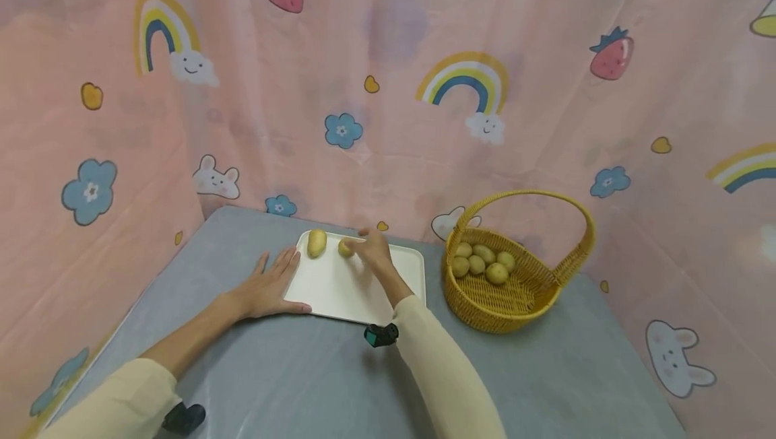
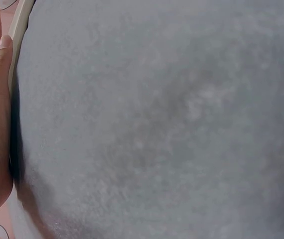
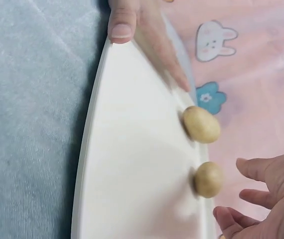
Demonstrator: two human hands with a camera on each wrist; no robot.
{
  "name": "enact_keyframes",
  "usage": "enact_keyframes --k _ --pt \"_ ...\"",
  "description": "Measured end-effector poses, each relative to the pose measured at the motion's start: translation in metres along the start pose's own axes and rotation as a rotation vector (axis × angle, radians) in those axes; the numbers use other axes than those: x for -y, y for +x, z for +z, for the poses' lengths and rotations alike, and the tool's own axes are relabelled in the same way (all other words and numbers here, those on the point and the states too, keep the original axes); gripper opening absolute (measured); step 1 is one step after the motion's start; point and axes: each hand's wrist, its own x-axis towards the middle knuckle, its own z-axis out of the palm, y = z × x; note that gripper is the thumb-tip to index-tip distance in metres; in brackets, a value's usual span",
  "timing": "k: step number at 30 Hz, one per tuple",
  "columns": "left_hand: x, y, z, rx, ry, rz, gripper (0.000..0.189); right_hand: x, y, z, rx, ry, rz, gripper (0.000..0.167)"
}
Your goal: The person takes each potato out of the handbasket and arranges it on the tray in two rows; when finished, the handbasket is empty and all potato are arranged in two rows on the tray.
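A white rectangular tray lies on the grey cloth, with two potatoes near its far edge. The larger, oval potato is at the far left corner; a smaller, rounder potato sits to its right. My left hand rests flat at the tray's left side, its fingers spread and the thumb over the near corner of the rim. Beside the smaller potato is my right hand, its fingers apart and loosely bent, with a gap between them and the potato in the right wrist view.
To the right of the tray stands a yellow wicker basket with a tall handle, holding several potatoes toward its far left side. Behind the grey-covered table hangs a pink patterned curtain, which also closes off both sides.
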Motion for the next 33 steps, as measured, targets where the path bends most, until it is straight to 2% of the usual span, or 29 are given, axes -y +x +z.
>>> enact_keyframes --k 4,8,13,16,19,24,27,33 --pt "0.0 0.0 0.002 -0.007 -0.004 0.01 0.124 0.003 -0.014 -0.016 0.033 -0.074 -0.067 0.049" --pt "0.001 -0.002 0.001 -0.017 -0.01 0.017 0.124 0.013 -0.033 -0.042 0.099 -0.179 -0.14 0.044" --pt "0.003 -0.003 0.002 -0.021 -0.006 0.018 0.124 0.027 -0.065 -0.084 0.192 -0.168 -0.195 0.043" --pt "0.002 -0.001 0.002 -0.022 -0.001 0.023 0.123 0.029 -0.084 -0.11 0.19 -0.146 -0.226 0.043" --pt "0.0 -0.001 0.001 -0.025 0.004 0.029 0.123 0.026 -0.097 -0.134 0.15 -0.159 -0.248 0.042" --pt "0.0 -0.001 0.0 -0.021 0.007 0.027 0.123 0.015 -0.109 -0.173 0.082 -0.17 -0.225 0.045" --pt "-0.001 -0.001 -0.001 -0.017 0.001 0.024 0.123 0.007 -0.112 -0.198 0.047 -0.151 -0.179 0.05" --pt "-0.002 -0.002 0.0 -0.018 -0.014 0.022 0.123 -0.02 -0.1 -0.241 -0.004 -0.106 -0.082 0.061"
